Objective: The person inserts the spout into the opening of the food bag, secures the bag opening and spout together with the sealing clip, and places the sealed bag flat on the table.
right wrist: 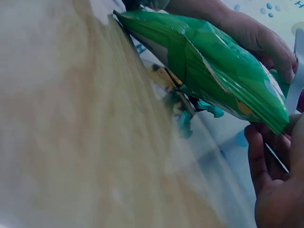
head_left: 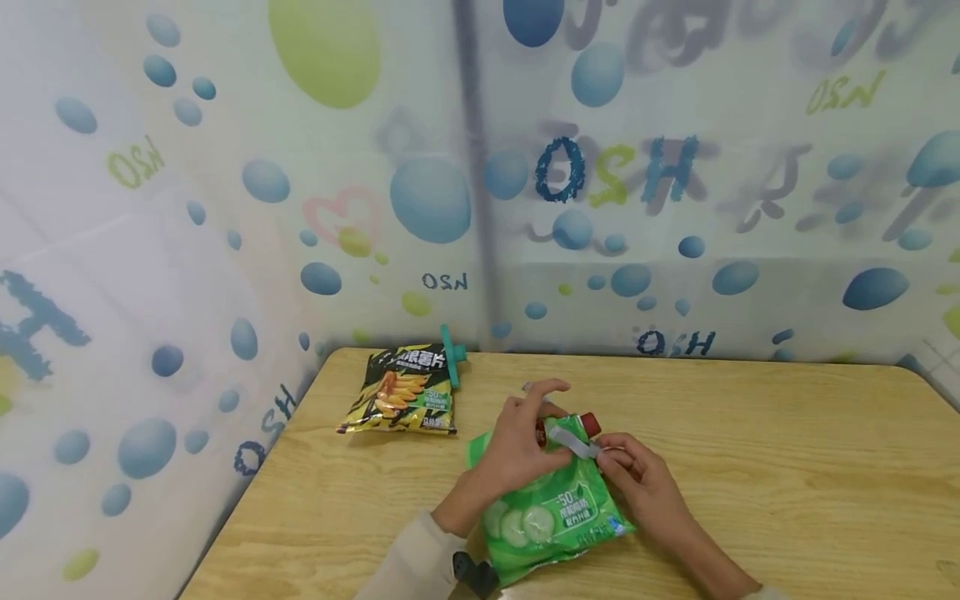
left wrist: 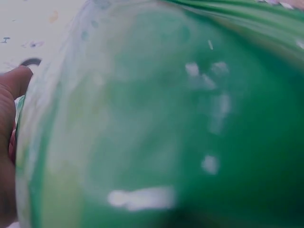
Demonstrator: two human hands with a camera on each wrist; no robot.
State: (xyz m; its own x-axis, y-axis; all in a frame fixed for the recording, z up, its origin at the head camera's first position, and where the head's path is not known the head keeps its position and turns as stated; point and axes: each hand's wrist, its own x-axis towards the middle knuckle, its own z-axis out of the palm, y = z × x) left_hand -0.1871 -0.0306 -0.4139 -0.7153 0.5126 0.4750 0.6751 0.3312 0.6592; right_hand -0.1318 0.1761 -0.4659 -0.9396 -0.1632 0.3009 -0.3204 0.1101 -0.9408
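A green chip bag [head_left: 536, 517] with cucumber slices printed on it lies tilted between both hands. Across its top runs a whitish sealing clip [head_left: 573, 442] with a red cap [head_left: 591, 424]. From the left, the left hand [head_left: 516, 446] grips the bag's top, thumb beside the clip and index finger raised; its other fingers are partly hidden. At the clip's right end, the right hand [head_left: 648, 483] pinches with thumb and fingers. Green film [left wrist: 156, 109] fills most of the left wrist view. In the right wrist view the puffed bag [right wrist: 213, 66] appears from its side.
A black and yellow chip bag [head_left: 405, 392] lies at the table's back left, a teal sealing clip [head_left: 451, 357] along its right edge. The wooden table [head_left: 787, 467] meets a patterned curtain [head_left: 525, 283] behind and at the left.
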